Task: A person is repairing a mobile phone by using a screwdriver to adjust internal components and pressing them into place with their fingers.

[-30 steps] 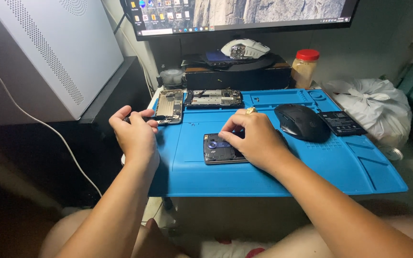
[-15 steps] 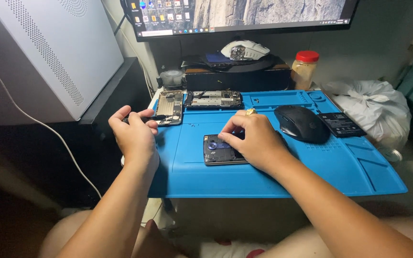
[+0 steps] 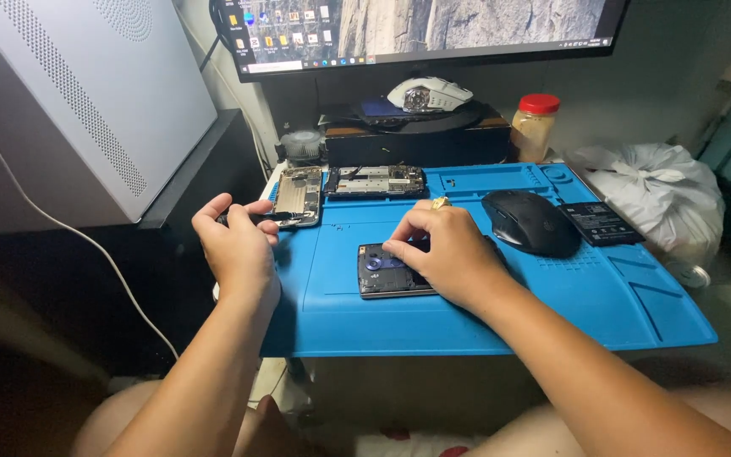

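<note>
Scanning left to right: white perforated computer case [image 3: 86, 93] fills the upper left of the frame, a thin white cable [image 3: 69, 228] trailing down from it. Left hand [image 3: 234, 245] sits at the left edge of the blue work mat [image 3: 552, 296], fingers curled and pinching a thin dark tool [image 3: 251, 217]; can't tell what kind, it's mostly hidden. Tool tip is just beside an opened phone frame [image 3: 299, 195] lying upright-long at the mat's upper left. Next to it, a second stripped phone chassis [image 3: 376, 180] lies crosswise along the mat's top edge. Centre frame: dark phone [image 3: 387, 271] lies flat on the mat, long axis running left-right, its right end covered by the right hand [image 3: 450, 254]. Right hand is pressed down on it, fingertips bunched near the round camera area, a gold ring showing on one finger. Key relation: the phone is directly under the right hand and to the right of the left hand, so the right is the nearer; the left is apart from it, across bare mat. Further right: black mouse [image 3: 530, 222], then a small flat black battery [image 3: 600, 222], both on the mat. Behind: monitor [image 3: 433, 30], white mouse [image 3: 429, 93] on a dark box, red-lidded jar [image 3: 535, 127]. White plastic bag [image 3: 645, 190] at far right. Count: three phones or phone bodies, two mice, one battery, one jar, one bag.
</note>
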